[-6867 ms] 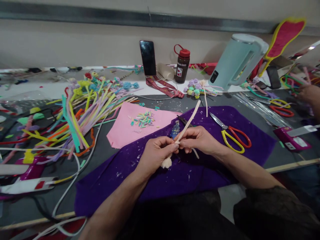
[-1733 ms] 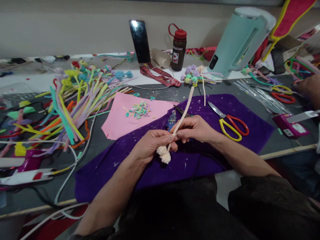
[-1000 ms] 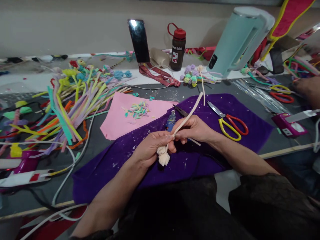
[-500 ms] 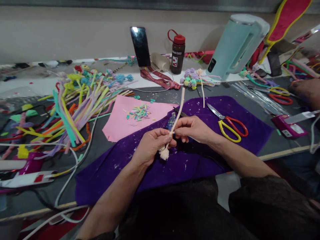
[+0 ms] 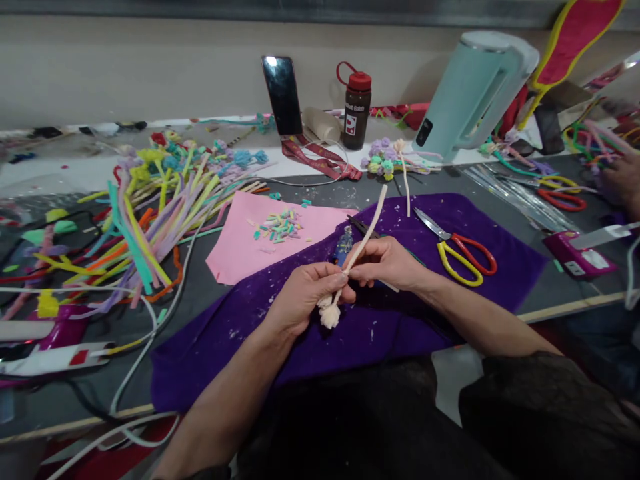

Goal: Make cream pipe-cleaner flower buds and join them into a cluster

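Over a purple cloth point(image 5: 210, 363), my two hands meet on a cream pipe cleaner point(image 5: 371, 227) with small fluffy blossoms point(image 5: 329, 313) hanging at its lower end. My left hand point(image 5: 313, 290) pinches it just above the blossoms. Thumb and fingers of my right hand point(image 5: 383, 263) are closed on the same stem, close to the left fingertips. Behind them lie dark-jawed pliers point(image 5: 357, 224), partly hidden by the right hand, and a small blue object point(image 5: 344, 245) I cannot identify. Scissors point(image 5: 457, 252) with red and yellow handles rest slightly open to the right.
Cut pipe cleaner bits point(image 5: 280, 227) lie on a pink cloth point(image 5: 230, 257). Bundled pipe cleaners point(image 5: 165, 213) spread leftward near white cables point(image 5: 150, 327) and a glue gun point(image 5: 60, 353). Behind stand a phone point(image 5: 283, 97), bottle point(image 5: 357, 110) and kettle point(image 5: 470, 93). Another person's hand point(image 5: 623, 177) is at right.
The stem's upper end has swung right and leans over more. Both hands have shifted slightly, still gripping. At the right edge, the other person's hand has moved and now touches coloured stems.
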